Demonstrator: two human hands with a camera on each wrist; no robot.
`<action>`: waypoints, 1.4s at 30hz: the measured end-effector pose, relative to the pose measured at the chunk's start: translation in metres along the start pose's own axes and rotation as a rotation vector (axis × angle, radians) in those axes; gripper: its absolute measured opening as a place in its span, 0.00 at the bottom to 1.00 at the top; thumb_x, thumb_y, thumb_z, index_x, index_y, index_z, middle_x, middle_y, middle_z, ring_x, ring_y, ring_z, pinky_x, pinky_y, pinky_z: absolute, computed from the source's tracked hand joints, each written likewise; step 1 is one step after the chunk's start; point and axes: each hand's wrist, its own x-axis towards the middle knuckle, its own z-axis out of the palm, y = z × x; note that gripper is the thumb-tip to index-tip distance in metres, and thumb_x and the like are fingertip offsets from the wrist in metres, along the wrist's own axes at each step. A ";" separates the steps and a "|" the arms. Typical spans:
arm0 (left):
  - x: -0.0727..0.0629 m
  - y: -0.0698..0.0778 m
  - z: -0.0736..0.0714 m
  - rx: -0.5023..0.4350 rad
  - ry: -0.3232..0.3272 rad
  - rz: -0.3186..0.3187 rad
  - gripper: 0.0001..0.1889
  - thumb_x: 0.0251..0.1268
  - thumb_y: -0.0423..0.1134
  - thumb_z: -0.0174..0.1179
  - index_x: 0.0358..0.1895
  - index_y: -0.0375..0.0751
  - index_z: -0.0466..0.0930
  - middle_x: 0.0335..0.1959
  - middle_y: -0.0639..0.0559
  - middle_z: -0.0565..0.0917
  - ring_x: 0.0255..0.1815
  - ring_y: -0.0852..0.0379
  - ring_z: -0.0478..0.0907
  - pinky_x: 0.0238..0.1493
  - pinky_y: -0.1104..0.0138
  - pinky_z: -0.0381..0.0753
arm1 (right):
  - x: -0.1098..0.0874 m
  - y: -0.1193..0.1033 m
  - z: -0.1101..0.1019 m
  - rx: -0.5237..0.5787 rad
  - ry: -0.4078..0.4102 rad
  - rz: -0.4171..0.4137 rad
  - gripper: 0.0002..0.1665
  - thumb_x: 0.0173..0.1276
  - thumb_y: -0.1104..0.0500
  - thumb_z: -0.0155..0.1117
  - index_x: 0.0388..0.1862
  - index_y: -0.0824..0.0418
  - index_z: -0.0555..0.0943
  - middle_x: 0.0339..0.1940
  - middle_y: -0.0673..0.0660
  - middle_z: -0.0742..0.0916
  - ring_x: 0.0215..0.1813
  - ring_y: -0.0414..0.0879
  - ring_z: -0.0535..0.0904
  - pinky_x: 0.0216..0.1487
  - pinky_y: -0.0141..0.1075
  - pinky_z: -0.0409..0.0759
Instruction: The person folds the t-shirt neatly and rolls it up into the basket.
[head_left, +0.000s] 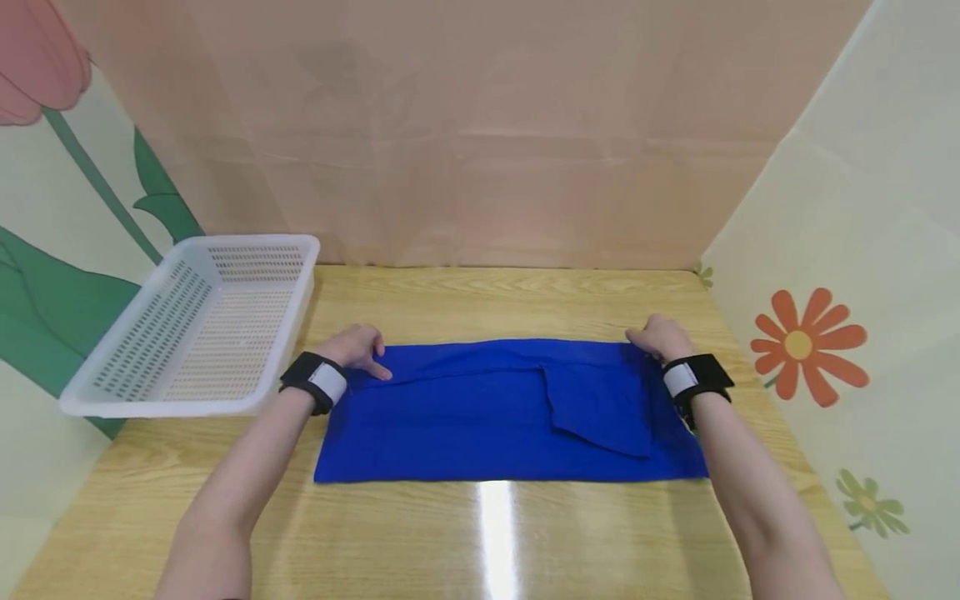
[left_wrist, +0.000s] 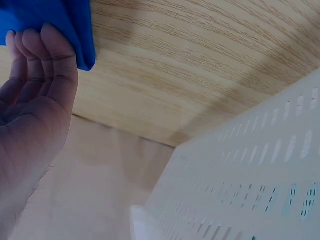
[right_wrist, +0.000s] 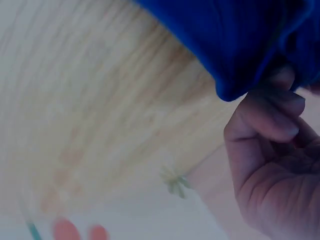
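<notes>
A folded blue garment [head_left: 450,425] lies as a wide strip on the table, with a sleeve-like flap [head_left: 600,408] turned over its right part. At its far left corner is my left hand [head_left: 356,348]; thumb and forefinger stand apart, and the fingertips touch the cloth edge in the left wrist view. On the far right corner, my right hand [head_left: 663,337] pinches the cloth with curled fingers, which show below the fabric [right_wrist: 240,45] in the right wrist view. The underside of the garment is hidden.
Left of the garment stands a white perforated plastic basket [head_left: 247,408], close to my left forearm. The wooden table [head_left: 390,542] meets a beige back wall [head_left: 480,208]. A flower-printed wall [head_left: 885,250] borders the right side.
</notes>
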 end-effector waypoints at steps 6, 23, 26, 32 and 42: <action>-0.001 0.002 -0.003 0.017 0.015 0.013 0.23 0.36 0.47 0.72 0.31 0.35 0.74 0.26 0.50 0.74 0.27 0.53 0.70 0.33 0.64 0.69 | 0.001 0.016 -0.006 0.515 -0.140 0.103 0.21 0.64 0.58 0.45 0.10 0.59 0.64 0.09 0.51 0.71 0.15 0.46 0.70 0.18 0.38 0.70; 0.004 -0.002 0.001 -0.038 0.008 -0.067 0.24 0.36 0.47 0.72 0.32 0.36 0.73 0.29 0.48 0.74 0.30 0.52 0.70 0.35 0.63 0.69 | -0.001 0.025 0.002 0.348 0.003 0.033 0.21 0.66 0.57 0.45 0.20 0.71 0.75 0.13 0.56 0.77 0.13 0.44 0.67 0.14 0.35 0.65; 0.003 -0.002 0.001 -0.032 0.004 -0.073 0.24 0.37 0.48 0.72 0.32 0.36 0.73 0.29 0.48 0.74 0.30 0.52 0.70 0.35 0.63 0.69 | -0.003 0.018 0.004 0.136 0.094 0.010 0.31 0.64 0.43 0.50 0.17 0.70 0.77 0.12 0.58 0.78 0.11 0.46 0.68 0.12 0.35 0.64; 0.003 -0.001 0.002 -0.017 0.003 -0.073 0.24 0.36 0.49 0.72 0.33 0.36 0.74 0.29 0.48 0.74 0.31 0.52 0.70 0.35 0.63 0.69 | -0.003 0.007 0.010 -0.134 0.228 -0.078 0.30 0.53 0.46 0.63 0.01 0.58 0.64 0.04 0.49 0.68 0.09 0.44 0.62 0.11 0.34 0.57; 0.001 0.003 0.000 -0.009 0.002 -0.073 0.24 0.36 0.48 0.72 0.34 0.36 0.75 0.30 0.48 0.75 0.31 0.52 0.71 0.35 0.63 0.70 | 0.001 0.015 0.012 -0.061 0.255 -0.054 0.23 0.58 0.61 0.45 0.02 0.58 0.65 0.04 0.51 0.69 0.10 0.48 0.66 0.12 0.36 0.61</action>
